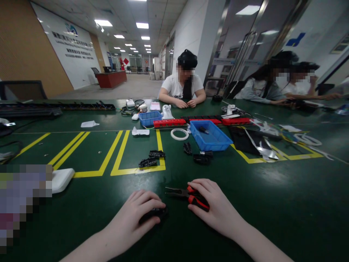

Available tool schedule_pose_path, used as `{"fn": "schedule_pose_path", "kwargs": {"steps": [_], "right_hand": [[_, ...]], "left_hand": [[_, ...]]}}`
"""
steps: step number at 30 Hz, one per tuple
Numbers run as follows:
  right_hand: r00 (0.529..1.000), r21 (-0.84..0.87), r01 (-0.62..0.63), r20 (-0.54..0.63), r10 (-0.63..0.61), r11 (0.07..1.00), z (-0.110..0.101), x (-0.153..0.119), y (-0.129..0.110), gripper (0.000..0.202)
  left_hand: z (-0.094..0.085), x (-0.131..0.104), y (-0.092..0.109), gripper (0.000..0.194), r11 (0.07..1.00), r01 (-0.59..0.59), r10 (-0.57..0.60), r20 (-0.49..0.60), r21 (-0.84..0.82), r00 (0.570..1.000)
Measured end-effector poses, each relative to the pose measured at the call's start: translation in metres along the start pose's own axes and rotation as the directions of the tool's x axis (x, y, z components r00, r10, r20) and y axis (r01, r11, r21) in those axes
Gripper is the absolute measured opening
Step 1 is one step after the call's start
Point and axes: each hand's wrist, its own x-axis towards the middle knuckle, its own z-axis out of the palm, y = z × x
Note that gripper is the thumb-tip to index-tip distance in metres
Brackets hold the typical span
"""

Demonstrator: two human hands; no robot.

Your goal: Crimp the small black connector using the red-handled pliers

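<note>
My left hand [140,213] is closed around a small black part [154,213] on the green table, with part of it hidden under the fingers. To its right, my right hand [211,203] grips red-and-black pliers [197,202] by the handles. Their thin jaws are parted and point left, touching nothing. Beyond my hands lie more black parts: two [148,162] [156,154] on the yellow tape at centre left, and others [187,148] [202,158] in front of a blue tray [211,136].
A roll of white tape [179,134] lies left of the tray. Red strips [169,122], a smaller blue bin [149,118] and cables stand farther back. At left is a white box [62,179]. One person sits opposite; others sit at far right.
</note>
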Motion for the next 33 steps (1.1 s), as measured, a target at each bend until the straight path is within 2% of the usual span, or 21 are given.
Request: {"fn": "schedule_pose_path", "kwargs": {"steps": [3, 6, 10, 13, 15, 18, 20, 27, 33], "right_hand": [[0.999, -0.016, -0.009, 0.032, 0.01, 1.0, -0.004, 0.0, -0.004, 0.055], [0.999, -0.12, -0.014, 0.049, 0.02, 0.993, -0.014, -0.002, -0.003, 0.066], [0.997, -0.289, -0.028, 0.061, 0.048, 0.957, -0.032, -0.009, 0.01, 0.086], [0.99, -0.297, -0.037, 0.122, 0.077, 0.954, -0.041, -0.013, 0.018, 0.083], [0.976, -0.287, -0.086, 0.168, 0.139, 0.954, -0.043, -0.013, 0.016, 0.079], [0.949, -0.28, -0.168, 0.215, 0.232, 0.945, -0.04, -0.009, 0.007, 0.079], [0.948, -0.277, -0.189, 0.198, 0.248, 0.942, -0.035, -0.007, 0.001, 0.079], [0.979, -0.192, -0.143, 0.119, 0.168, 0.971, -0.013, -0.003, 0.003, 0.082], [0.991, -0.142, -0.086, 0.094, 0.1, 0.986, -0.011, -0.001, 0.002, 0.066]], "left_hand": [[0.0, 0.0, -0.001, 0.027, 0.999, 0.02, -0.02, 0.015, -0.025, 1.0], [0.001, -0.001, -0.001, 0.028, 0.999, 0.019, -0.018, 0.017, -0.04, 1.0], [0.003, -0.002, -0.003, 0.029, 0.999, 0.022, -0.024, -0.062, -0.033, 0.998], [0.003, -0.001, -0.005, 0.026, 0.999, 0.038, -0.04, -0.129, -0.021, 0.991], [0.003, -0.001, -0.005, 0.024, 0.999, 0.04, -0.043, -0.145, -0.018, 0.989], [0.003, 0.0, -0.004, 0.022, 1.0, 0.021, -0.021, -0.152, -0.002, 0.988], [0.003, -0.001, -0.004, 0.021, 1.0, 0.011, -0.01, -0.152, 0.011, 0.988], [-0.001, -0.001, -0.004, 0.02, 0.999, 0.018, -0.022, -0.136, -0.029, 0.99], [-0.011, 0.001, -0.008, 0.019, 0.996, 0.016, -0.025, -0.096, -0.09, 0.995]]}}
